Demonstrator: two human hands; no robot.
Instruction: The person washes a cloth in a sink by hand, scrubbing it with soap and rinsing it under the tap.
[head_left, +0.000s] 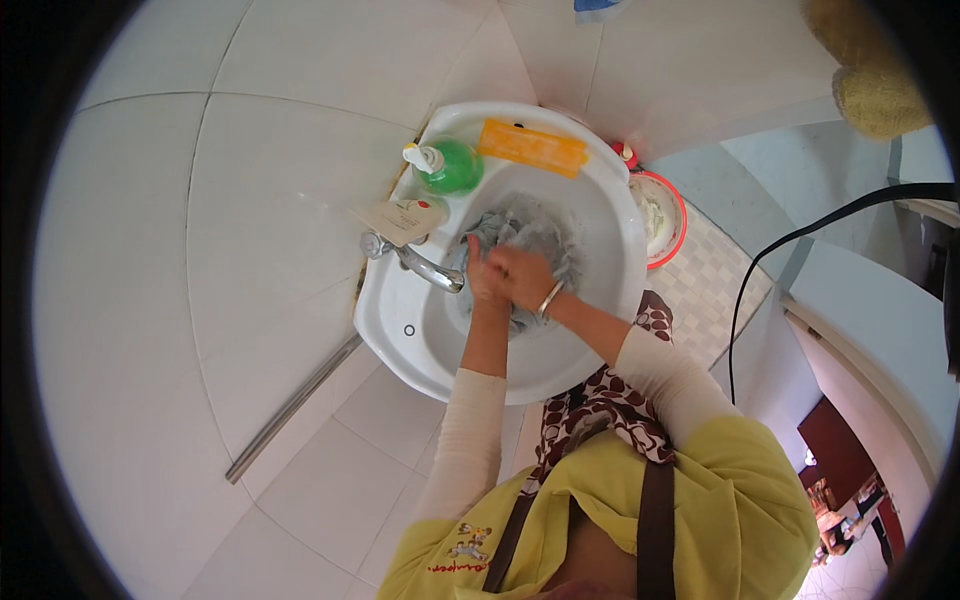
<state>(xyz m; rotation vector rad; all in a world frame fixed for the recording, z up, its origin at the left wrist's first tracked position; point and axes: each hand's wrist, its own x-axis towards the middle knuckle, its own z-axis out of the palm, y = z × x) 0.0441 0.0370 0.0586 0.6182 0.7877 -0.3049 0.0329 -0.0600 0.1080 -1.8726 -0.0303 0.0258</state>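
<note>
Over the white washbasin (600, 315), my left hand (486, 276) and my right hand (527, 276) press together on a wet grey cloth (491, 223). My right fingers are curled and a little blurred by motion. The left thumb points up along the cloth's edge. Folds of the cloth spread behind and below the hands in cloudy, sudsy water (544, 225). The part of the cloth between the palms is hidden. Just left of my hands, the chrome faucet (431, 270) reaches over the bowl. A silver bangle (550, 300) circles my right wrist.
On the basin's rim are a pump bottle of green liquid (454, 169), a pale squeeze tube (405, 219) bearing writing and an orange plastic piece (532, 148). A red-rimmed enamel basin (679, 232) stands at the right. A metal bar (292, 409) runs low at left.
</note>
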